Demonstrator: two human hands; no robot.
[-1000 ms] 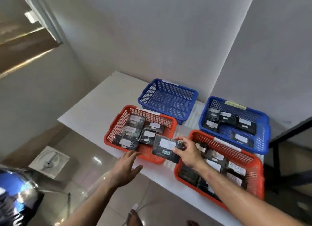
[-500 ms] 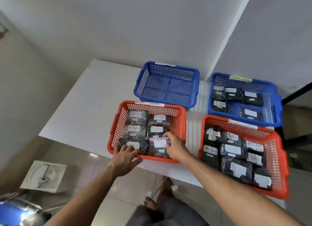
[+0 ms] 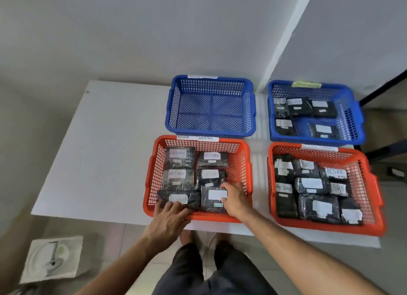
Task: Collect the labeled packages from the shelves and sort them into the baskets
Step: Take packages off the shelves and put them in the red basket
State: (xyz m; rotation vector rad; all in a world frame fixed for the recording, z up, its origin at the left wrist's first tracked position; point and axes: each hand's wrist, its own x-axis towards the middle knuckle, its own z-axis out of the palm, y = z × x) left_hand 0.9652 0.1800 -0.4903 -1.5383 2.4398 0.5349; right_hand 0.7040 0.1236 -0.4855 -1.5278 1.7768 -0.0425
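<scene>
Your right hand [image 3: 234,199] rests on the black labeled package [image 3: 213,199] in the near right corner of the near-left orange basket [image 3: 246,167], thumb and fingers bent at its right edge; whether they pinch it or only touch it, you cannot tell. Your left hand [image 3: 169,217] reaches over the basket's near rim, its straight fingers lying flat on the package [image 3: 178,198] in the near left corner. Four more packages, three marked RETURN, fill the basket's middle and far rows. This basket sits at the near edge of the white table [image 3: 105,153]. Behind it stands an empty blue basket [image 3: 211,83]. At the table's right side, another orange basket [image 3: 372,184] holds many packages, and the far blue basket [image 3: 354,116] holds five.
</scene>
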